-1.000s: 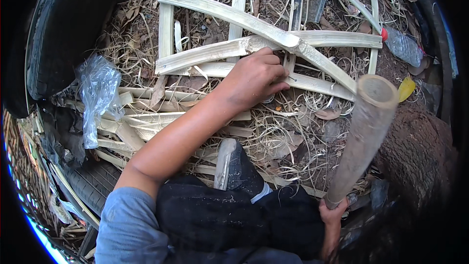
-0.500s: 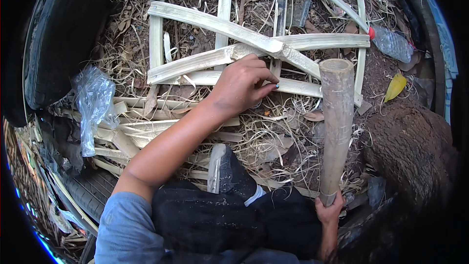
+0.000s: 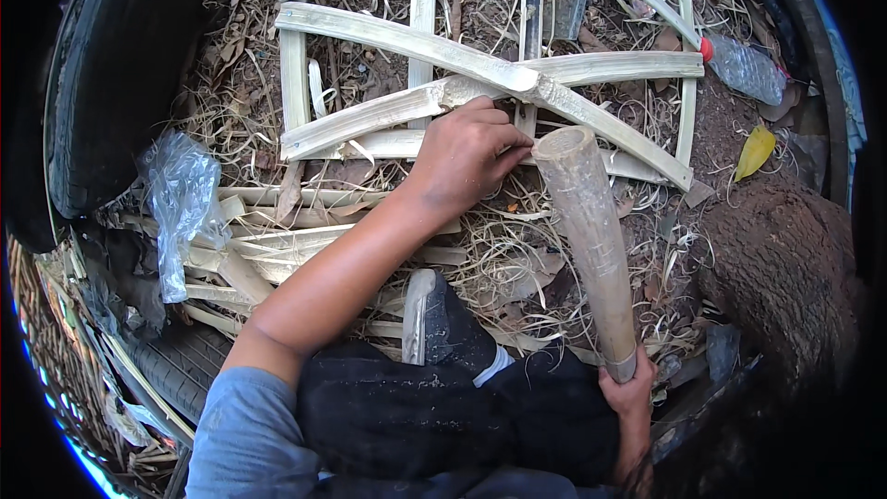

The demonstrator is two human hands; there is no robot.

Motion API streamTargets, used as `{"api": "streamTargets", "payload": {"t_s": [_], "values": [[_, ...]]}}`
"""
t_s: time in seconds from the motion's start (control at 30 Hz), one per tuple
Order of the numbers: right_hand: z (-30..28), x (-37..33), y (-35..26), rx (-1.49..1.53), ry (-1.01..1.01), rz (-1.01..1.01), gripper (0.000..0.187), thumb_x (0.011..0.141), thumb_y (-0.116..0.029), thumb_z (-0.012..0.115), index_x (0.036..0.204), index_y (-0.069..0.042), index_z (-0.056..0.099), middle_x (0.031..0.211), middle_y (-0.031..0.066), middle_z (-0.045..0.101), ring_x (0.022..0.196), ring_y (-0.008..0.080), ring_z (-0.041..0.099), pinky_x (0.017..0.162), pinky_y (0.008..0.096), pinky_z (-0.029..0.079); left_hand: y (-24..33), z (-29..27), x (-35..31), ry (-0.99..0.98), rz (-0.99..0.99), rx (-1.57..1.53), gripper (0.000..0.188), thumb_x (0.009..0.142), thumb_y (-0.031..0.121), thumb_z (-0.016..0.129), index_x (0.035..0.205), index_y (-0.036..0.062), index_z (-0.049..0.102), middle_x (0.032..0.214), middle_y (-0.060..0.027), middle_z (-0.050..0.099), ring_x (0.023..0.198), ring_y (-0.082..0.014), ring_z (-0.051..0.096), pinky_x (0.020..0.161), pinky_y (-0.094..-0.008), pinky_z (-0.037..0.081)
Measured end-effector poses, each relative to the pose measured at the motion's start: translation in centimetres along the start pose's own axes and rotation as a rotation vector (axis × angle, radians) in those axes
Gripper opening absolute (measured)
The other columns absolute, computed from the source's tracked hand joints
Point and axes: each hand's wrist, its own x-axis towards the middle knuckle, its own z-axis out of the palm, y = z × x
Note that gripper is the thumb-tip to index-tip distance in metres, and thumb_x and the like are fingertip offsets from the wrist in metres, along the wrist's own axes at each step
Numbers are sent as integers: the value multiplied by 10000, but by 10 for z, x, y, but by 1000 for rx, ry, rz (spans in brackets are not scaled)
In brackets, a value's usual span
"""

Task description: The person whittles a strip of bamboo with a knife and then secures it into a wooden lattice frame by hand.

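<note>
My left hand (image 3: 468,150) rests over the crossing pale bamboo slats (image 3: 407,111), thumb and forefinger pinched together. The small nail between those fingertips is barely visible now; a shiny head showed there earlier. In my right hand (image 3: 630,386), low at the right, is a thick bamboo pole (image 3: 591,231), gripped by its lower end. Its broad upper end stands right beside my left fingertips; whether they touch I cannot tell. The slats form a flat lattice on the ground, with one long slat (image 3: 397,32) lying slantwise across the others.
Leaves and curled bamboo shavings (image 3: 499,259) litter the soil. A clear plastic bag (image 3: 185,203) lies left on stacked strips. Black tires (image 3: 120,83) stand at the left. A plastic bottle (image 3: 747,69) with red cap and a brown rough mound (image 3: 776,268) are at the right.
The pole's upper end has swung left and now stands against the left fingertips, covering part of a slat. My left hand has stayed nearly in place, still pinched.
</note>
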Motion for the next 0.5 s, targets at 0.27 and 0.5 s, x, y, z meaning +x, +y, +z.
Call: {"api": "streamTargets", "payload": {"t_s": [0.27,0.5], "values": [[-6,-7,3,-134,-33,37,393,591,-151,751,912,-12,574,733,202,633,724,412,667,649,440,525,-3,2,-1,28,0,-14,79,711,129,748,756,75,712,727,-49,613,776,-238,602,675,-367,517],[-2,-5,-17,-284,33,49,386,585,-141,739,899,-8,559,719,200,622,723,438,646,655,458,513,-5,3,-3,78,28,-23,122,665,71,780,775,58,729,675,-58,600,716,-241,585,629,-361,498]]}}
